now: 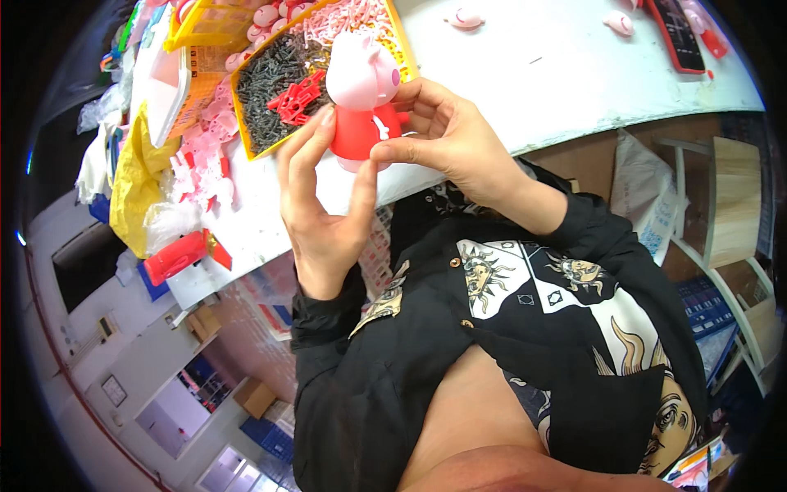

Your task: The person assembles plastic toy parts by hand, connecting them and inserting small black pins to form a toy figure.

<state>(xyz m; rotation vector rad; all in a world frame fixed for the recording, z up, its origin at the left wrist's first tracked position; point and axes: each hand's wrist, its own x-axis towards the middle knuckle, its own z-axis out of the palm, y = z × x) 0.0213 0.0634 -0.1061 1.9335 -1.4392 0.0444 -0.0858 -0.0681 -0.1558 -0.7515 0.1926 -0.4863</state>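
A toy pig figure point(354, 86) with a pink head and red body stands upright between my hands, just over the near edge of the white table point(484, 74). My right hand point(467, 148) grips its right side, thumb at the front of the red body and fingers partly hidden behind. My left hand point(316, 201) closes on its left side with fingertips and thumb against the body. A small white arm-like piece point(380, 127) shows on its front. Right behind it lies a yellow-edged tray point(243, 131) with dark screw-like pieces point(266, 78), red parts point(297, 98) and small pink parts point(328, 20).
A yellow basket point(215, 26) with round pink pieces stands behind the tray. Pink parts point(197, 176), a yellow bag point(135, 176) and a red cylinder point(176, 256) lie at left. A red-edged phone point(676, 37) and pink pieces point(619, 23) lie far right; a chair point(734, 201) stands below.
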